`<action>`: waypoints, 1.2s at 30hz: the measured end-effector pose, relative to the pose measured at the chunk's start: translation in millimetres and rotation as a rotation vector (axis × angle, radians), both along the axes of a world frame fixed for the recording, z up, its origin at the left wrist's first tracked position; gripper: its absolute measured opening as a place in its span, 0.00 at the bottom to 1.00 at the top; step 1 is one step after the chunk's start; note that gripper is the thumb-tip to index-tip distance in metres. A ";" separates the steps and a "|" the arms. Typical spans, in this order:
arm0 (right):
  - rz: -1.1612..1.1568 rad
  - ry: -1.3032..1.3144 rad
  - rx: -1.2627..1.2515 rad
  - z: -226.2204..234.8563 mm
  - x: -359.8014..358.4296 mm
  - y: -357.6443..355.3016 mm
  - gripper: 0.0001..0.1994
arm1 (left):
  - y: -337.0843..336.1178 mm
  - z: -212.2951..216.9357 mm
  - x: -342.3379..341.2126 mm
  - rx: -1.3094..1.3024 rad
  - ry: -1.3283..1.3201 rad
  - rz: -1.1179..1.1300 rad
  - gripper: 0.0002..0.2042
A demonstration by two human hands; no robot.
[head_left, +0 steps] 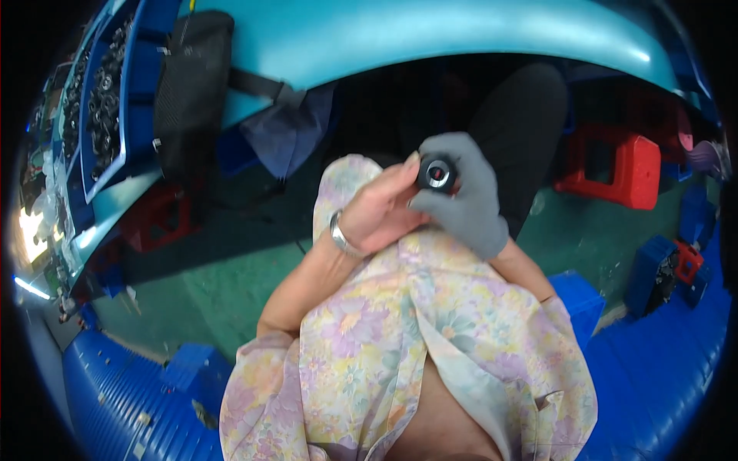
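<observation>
- Presently, we find a black round part (437, 175) held above the lap, short of the blue-green table (430, 31) and slightly right of centre.
- We record the gloved right hand (470, 201) as gripping the part, its grey fingers curled around the far and right sides.
- We note the bare left hand (383, 206), with a silver band (340, 237) at its wrist, touching the part's left edge with a fingertip; we cannot tell whether it also bears the load.
- As to position, the part lies to the right of the left hand and within the right hand's curl, so the right hand has the closer hold.
- In our judgement its axis points up toward the viewer, since the silver-ringed end faces us; its length is foreshortened.
- We cannot see the underside, nor the fingers behind it; the reddish centre is too small to identify.
- At far left, dark pieces (108, 100) in a blue bin (141, 73) blur together.
</observation>
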State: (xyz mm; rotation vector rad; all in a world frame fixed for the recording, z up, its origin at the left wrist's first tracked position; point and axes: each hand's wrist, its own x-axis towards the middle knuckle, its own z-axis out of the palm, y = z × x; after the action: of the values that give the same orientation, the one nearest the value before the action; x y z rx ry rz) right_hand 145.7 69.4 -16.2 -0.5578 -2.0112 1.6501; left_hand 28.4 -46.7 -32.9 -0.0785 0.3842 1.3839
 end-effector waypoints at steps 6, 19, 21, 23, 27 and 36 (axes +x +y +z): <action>0.087 0.099 0.088 -8.7 12.1 3.1 0.25 | -2.4 6.4 9.1 -0.015 0.090 -0.043 0.22; 0.057 0.171 0.247 -3.9 10.1 -6.0 0.26 | -4.9 9.0 7.3 -0.085 0.143 -0.007 0.24; 0.035 0.175 0.212 -3.5 5.8 -2.9 0.25 | -0.4 13.6 5.5 -0.105 0.182 -0.010 0.26; 0.026 0.178 0.173 0.9 3.6 -1.5 0.25 | 2.3 10.9 4.4 -0.112 0.188 -0.011 0.27; 0.044 0.170 0.193 -0.7 3.5 -2.1 0.24 | 1.5 17.0 6.6 -0.037 0.181 -0.010 0.26; -0.074 0.181 0.403 -13.9 10.5 -15.4 0.26 | -18.2 19.3 14.8 -0.124 0.499 0.099 0.11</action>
State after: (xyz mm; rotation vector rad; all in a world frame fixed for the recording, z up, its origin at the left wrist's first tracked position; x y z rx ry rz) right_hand 156.2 54.0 -30.1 -0.3194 -2.0807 1.1597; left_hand 43.2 -64.9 -13.6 0.1518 0.8913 1.4707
